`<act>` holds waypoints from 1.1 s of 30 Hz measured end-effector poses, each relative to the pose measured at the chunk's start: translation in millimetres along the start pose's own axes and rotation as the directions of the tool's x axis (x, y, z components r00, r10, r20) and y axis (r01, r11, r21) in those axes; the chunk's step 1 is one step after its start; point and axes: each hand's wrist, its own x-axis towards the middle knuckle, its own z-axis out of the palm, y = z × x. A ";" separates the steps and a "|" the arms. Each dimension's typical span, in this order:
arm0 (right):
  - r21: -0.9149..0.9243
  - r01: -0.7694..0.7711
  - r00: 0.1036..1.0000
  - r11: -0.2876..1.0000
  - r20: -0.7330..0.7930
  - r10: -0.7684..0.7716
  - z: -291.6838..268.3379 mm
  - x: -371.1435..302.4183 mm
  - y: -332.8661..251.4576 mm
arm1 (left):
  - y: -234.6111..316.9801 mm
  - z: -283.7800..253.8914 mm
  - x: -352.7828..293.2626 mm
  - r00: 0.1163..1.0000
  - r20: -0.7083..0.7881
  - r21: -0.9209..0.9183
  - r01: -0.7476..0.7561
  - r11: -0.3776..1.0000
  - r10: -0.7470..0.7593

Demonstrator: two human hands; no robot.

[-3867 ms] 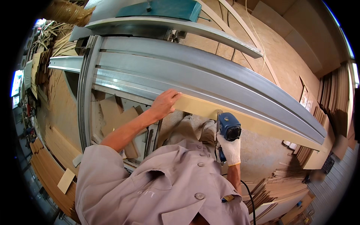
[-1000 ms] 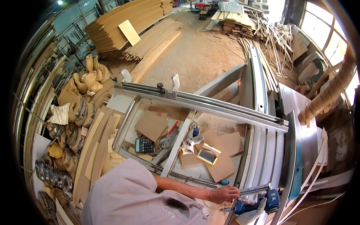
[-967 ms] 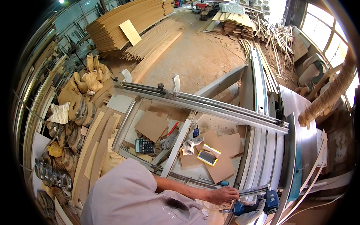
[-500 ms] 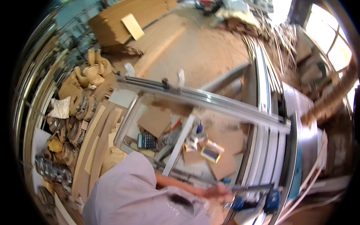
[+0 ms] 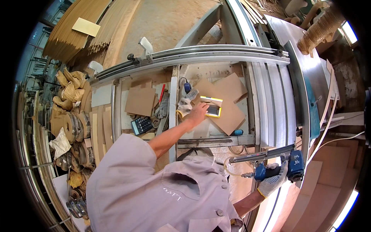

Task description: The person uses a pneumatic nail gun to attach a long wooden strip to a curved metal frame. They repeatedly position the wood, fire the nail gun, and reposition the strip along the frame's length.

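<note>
My bare left hand [image 5: 198, 113] is at the left edge of a small yellow-and-white box [image 5: 213, 111] with dark contents. Its fingers are bent and close together over that edge; whatever they pinch is hidden. A white work glove [image 5: 186, 103] lies right beside this hand. On the right, my gloved right hand [image 5: 275, 181] is wrapped round the handle of a blue pneumatic nail gun [image 5: 295, 166]. The gun's long dark magazine [image 5: 262, 154] points left, and an air hose fitting [image 5: 247, 175] sits at the handle's end.
Flat brown board pieces [image 5: 141, 101] lie inside the metal-framed bench, with a calculator [image 5: 142, 125], a red pencil-like stick [image 5: 162, 92] and a grey glove [image 5: 162, 107]. A metal fence rail [image 5: 208, 54] crosses the far side. Wooden strips [image 5: 102, 125] stand left; a sheet-metal table [image 5: 288, 34] stands right.
My left hand has moved from beside the nail gun, up and left to the yellow-and-white box. The nail gun stays in my right hand, now higher in view. The whole view has turned.
</note>
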 end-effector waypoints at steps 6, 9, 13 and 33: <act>0.123 -0.198 0.959 0.972 -0.180 0.218 5.0 -6.8 -16.3 | -19.1 17.6 25.2 0.961 0.271 0.118 0.031 0.992 -0.063; 0.117 -0.174 0.960 0.978 -0.203 0.195 2.3 -10.9 -14.5 | -26.0 19.1 26.9 0.965 0.247 0.025 0.087 0.996 -0.091; 0.050 -0.087 0.983 0.995 -0.160 0.094 -5.6 -15.2 -6.6 | -29.7 18.2 33.3 0.937 0.312 -0.017 0.172 0.985 -0.159; 0.199 -0.220 0.944 0.955 -0.205 0.260 -5.9 -17.0 -13.1 | -46.7 38.4 30.0 0.914 0.238 -0.118 0.363 0.924 -0.329</act>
